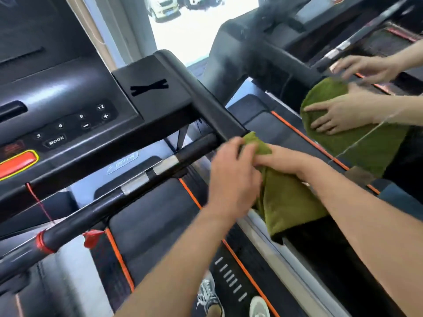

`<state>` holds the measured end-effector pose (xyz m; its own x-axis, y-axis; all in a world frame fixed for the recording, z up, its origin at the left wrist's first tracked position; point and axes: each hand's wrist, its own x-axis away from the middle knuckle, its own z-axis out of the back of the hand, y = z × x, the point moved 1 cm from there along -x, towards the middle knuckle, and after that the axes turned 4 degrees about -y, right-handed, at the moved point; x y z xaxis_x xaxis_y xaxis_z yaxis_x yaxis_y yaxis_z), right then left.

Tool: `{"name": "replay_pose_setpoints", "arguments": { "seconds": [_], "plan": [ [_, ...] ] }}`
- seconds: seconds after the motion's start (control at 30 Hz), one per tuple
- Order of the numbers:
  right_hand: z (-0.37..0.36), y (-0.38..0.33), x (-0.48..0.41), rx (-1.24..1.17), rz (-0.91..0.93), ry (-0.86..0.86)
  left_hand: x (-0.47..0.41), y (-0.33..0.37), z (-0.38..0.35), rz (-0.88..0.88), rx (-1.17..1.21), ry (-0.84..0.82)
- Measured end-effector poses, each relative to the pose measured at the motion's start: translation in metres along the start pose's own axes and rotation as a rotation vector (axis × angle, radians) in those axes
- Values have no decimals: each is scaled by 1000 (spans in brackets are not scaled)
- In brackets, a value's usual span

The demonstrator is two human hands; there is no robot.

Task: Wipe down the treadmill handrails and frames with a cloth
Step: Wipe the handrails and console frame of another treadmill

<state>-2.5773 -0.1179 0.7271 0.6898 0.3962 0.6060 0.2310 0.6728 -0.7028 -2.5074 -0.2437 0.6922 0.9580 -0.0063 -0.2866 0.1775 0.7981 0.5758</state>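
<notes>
In the head view, the handrail [206, 104] was a padded black bar. Its long axis ran from the console [75, 92] down and right toward the person, and its near end lay just ahead of both hands. The cloth [288, 202], green and folded, was bunched against that near end, with a small peak of it showing above the fingers. The rest hung down and right over the silver edge of the mirror [286, 250].

The left hand [231, 172] was the nearer to the rail. Its knuckles sat over the rail's tip and its fingers [245, 146] were curled together, pinching the top of the cloth there. The right hand [290, 161] lay just beside it, touching it, with its fingers closed around the cloth's bundled middle. Whether the cloth wrapped right around the rail or only pressed on its end could not be told, since the hands covered the joint.

Judging from this, the next wipe would have to travel up and left along the rail's axis, away from the body and toward the console. The left hand would lead, and the unwiped length lay wholly beyond the fingers.
</notes>
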Motion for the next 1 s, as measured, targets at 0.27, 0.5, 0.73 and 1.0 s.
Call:
{"name": "replay_pose_setpoints", "arguments": {
  "seconds": [0.27, 0.5, 0.73, 1.0],
  "plan": [
    [9, 24, -19, -129, -102, 54, 7, 42, -55, 247, 193, -2],
    [10, 77, 48, -32, -92, -58, 54, 79, -79, 168, 120, 5],
    [-8, 117, 121, 474, -63, 106, 99, 119, -83, 445, 666, 61],
    [-9, 97, 81, 421, 130, 94, 58, 90, -79, 562, 587, 87]
  ]
}}
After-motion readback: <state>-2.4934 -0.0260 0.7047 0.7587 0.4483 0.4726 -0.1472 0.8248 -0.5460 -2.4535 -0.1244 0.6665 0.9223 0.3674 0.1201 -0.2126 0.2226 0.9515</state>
